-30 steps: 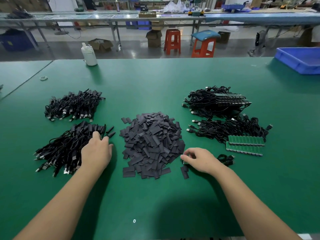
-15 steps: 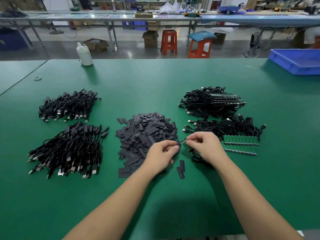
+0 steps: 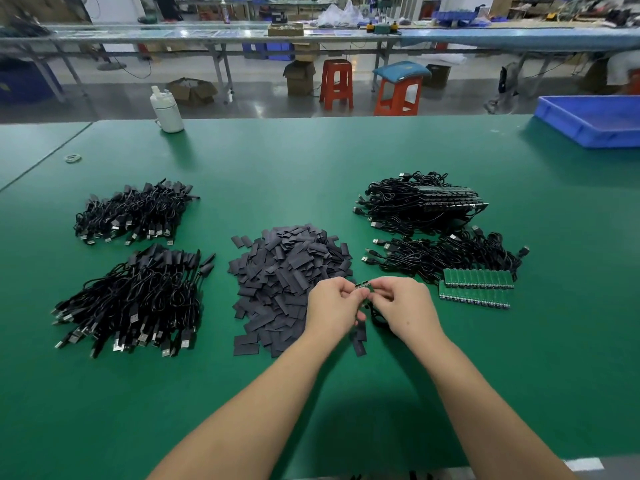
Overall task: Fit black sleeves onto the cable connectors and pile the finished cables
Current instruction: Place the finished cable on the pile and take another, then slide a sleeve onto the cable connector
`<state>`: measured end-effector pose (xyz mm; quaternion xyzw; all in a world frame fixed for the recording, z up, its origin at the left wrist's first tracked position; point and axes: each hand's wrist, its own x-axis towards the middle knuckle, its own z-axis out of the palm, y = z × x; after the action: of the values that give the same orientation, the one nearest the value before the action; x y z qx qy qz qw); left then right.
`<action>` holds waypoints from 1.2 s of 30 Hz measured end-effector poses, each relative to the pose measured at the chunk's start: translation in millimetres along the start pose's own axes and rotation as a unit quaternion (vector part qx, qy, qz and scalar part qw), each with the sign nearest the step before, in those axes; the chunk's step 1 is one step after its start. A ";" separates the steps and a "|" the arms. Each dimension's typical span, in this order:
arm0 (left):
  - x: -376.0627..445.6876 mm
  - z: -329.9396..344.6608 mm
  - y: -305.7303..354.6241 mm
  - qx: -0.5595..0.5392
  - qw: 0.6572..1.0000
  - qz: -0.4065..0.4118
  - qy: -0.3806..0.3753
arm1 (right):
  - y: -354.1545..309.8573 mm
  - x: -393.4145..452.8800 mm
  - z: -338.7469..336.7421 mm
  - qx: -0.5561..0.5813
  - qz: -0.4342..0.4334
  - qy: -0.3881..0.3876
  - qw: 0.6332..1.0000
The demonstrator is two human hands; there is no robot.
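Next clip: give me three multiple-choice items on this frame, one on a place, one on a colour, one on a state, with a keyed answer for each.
1. Where is the heap of black sleeves?
A. between the cable piles
B. inside the tray
C. on the floor

2. What colour is the tray?
A. red
B. blue
C. white

3. What are the two hands doing?
A. lying flat
B. holding a small connector together
C. lifting the bottle

Answers:
1 A, cable piles lie on both sides of it.
2 B, it is blue, far right.
3 B, the left hand and right hand pinch the connector.
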<state>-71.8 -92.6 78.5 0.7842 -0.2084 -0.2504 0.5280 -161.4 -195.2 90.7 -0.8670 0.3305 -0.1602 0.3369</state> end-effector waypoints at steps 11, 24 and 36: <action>-0.1 18.6 9.8 0.023 0.997 0.022 0.076 | 1.9 -6.6 0.1 -0.032 -0.021 0.092 0.995; -2.2 -4.3 5.5 -0.188 0.971 0.024 -0.144 | 22.5 42.6 -73.1 0.441 0.060 0.247 0.861; -18.0 -3.4 31.7 -0.305 0.921 0.001 -0.242 | 39.2 48.3 -42.2 -0.015 -0.001 -0.031 0.999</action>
<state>-85.9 -90.8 112.2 0.5002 -0.2440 -0.4835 0.6756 -165.4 -270.0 96.8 -0.8769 0.3211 -0.1286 0.3339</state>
